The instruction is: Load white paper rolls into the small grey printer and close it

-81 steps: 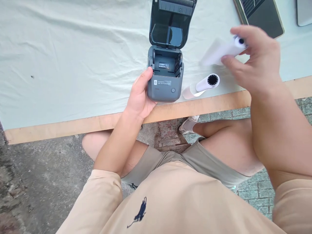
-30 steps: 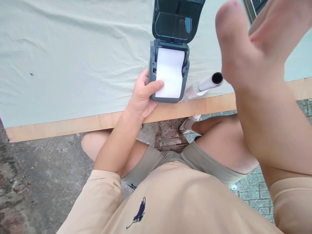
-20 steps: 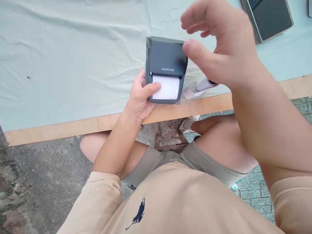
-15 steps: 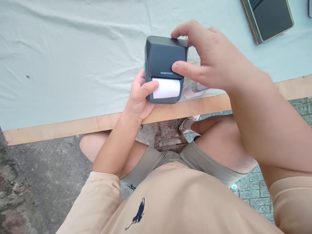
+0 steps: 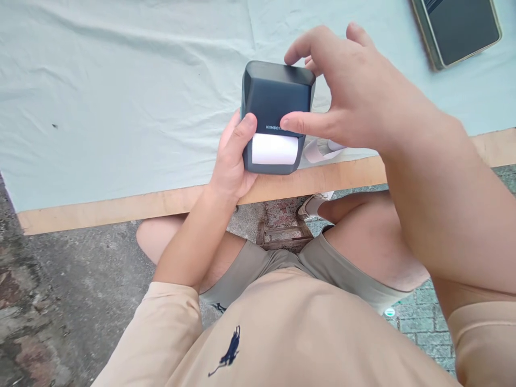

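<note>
A dark label printer (image 5: 278, 99) with NIIMBOT lettering is held up near the table's front edge. White label paper (image 5: 274, 149) shows below its lid. My left hand (image 5: 234, 156) wraps round the printer's left side, thumb on the casing beside the lid's lower edge and fingers hidden behind. From the right, my right hand (image 5: 346, 91) spans the lid: its thumb lies over the lettering and its index fingertip touches the top edge. The other right fingers are curled and partly hidden. The lid looks closed. Behind the printer, a curled paper strip (image 5: 316, 152) lies on the cloth.
A pale cloth (image 5: 121, 107) with creases covers the table, leaving a bare wooden edge (image 5: 108, 210) at the front. A phone-like dark device (image 5: 463, 29) in a case lies at the far right. My legs and a wooden stool or frame (image 5: 282, 231) are below the table.
My left thumb has slid up off the label paper onto the casing beside the lid. My right thumb has shifted down and left over the lettering.
</note>
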Action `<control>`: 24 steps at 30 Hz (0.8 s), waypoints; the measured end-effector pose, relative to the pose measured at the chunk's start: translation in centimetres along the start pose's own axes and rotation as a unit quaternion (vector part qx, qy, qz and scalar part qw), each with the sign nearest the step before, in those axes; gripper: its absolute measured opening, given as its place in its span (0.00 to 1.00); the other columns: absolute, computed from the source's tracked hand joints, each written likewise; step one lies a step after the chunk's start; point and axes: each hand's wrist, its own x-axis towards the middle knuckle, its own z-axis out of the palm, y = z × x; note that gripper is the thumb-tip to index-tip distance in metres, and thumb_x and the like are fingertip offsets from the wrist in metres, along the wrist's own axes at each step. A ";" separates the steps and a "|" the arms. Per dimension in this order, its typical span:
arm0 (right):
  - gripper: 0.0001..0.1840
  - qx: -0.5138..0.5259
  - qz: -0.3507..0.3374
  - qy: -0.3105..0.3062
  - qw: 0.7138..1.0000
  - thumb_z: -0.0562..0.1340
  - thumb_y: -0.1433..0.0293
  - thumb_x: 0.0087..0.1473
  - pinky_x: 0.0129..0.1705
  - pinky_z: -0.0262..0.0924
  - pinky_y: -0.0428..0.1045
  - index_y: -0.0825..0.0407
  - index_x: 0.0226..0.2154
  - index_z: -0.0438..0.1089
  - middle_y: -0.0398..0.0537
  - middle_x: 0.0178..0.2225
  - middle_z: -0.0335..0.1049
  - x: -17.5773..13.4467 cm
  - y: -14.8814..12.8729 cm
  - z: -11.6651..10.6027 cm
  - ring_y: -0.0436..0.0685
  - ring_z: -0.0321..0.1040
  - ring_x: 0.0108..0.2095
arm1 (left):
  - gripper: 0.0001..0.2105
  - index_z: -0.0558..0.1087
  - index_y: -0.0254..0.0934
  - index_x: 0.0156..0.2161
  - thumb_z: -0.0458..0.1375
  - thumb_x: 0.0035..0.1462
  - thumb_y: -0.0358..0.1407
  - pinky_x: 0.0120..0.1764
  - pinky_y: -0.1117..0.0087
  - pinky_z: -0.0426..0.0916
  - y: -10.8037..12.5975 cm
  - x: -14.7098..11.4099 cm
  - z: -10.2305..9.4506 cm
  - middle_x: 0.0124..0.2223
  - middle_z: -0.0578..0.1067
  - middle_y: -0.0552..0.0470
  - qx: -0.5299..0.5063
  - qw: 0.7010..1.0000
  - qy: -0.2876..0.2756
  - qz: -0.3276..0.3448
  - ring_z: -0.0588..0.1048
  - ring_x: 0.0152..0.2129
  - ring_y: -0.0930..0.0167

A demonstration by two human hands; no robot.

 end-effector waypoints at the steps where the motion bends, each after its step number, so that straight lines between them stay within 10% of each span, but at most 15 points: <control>1: 0.32 -0.006 -0.003 -0.001 1.000 0.64 0.49 0.62 0.84 0.43 0.70 0.39 0.64 0.63 0.50 0.52 0.77 -0.1 0.1 0.0 0.70 0.73 0.60 | 0.27 0.80 0.44 0.46 0.58 0.69 0.66 0.68 0.56 0.80 0.0 0.0 0.1 0.59 0.85 0.47 0.000 1.000 0.003 0.002 0.72 0.76 0.52; 17: 0.35 0.054 -0.012 -0.022 0.998 0.57 0.49 0.70 0.85 0.40 0.70 0.43 0.72 0.60 0.51 0.66 0.72 -1.4 1.1 -0.2 0.67 0.71 0.69 | 0.29 0.82 0.44 0.49 0.52 0.72 0.66 0.72 0.56 0.76 0.9 0.1 0.7 0.53 0.88 0.49 -0.066 0.997 -0.045 -0.011 0.75 0.73 0.55; 24: 0.32 0.035 -0.038 0.034 0.998 0.57 0.45 0.72 0.76 0.59 0.70 0.39 0.71 0.64 0.49 0.71 0.67 -2.3 2.1 -0.2 0.69 0.65 0.73 | 0.27 0.83 0.42 0.49 0.45 0.78 0.54 0.67 0.55 0.82 0.0 1.1 0.1 0.52 0.89 0.50 -0.072 0.997 -0.021 -0.004 0.85 0.63 0.58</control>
